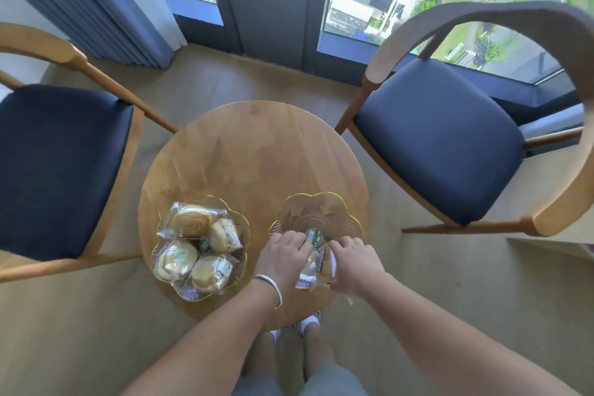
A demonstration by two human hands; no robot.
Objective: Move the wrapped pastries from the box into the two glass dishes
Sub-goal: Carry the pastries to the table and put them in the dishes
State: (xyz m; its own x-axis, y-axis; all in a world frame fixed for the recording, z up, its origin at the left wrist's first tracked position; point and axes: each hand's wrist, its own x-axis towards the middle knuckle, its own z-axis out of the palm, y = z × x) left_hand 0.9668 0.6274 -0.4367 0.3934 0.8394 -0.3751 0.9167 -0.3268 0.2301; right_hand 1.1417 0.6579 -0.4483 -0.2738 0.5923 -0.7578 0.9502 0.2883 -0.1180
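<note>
The relation that matters is between the wrapped pastries in the person's hands and the nearly empty, flower-rimmed clear glass dish with a gold edge (316,214): both hands sit over the near edge of that dish, so the goods are already at or inside its rim.

The left hand (284,254) comes in over the dish's near-left edge, its fingers curled down onto a small clear-wrapped pastry with a green label (313,236) that lies in the near part of the bowl. Whether the fingers pinch it or only press on it cannot be told.

The right hand (355,262) is at the dish's near-right edge, closed on the wrapper of a pale round pastry in clear plastic (319,267). That packet lies across the near rim, between the two hands, its long axis running from the rim toward the person. The right hand is the nearer one to it, and a short push away from the person would probably seat it fully in the bowl.

To the left of this dish, close beside it on the round wooden table (250,151), stands a second matching glass dish (201,246) already heaped with wrapped pastries. No box shows in the view, so the filling looks well along.
</note>
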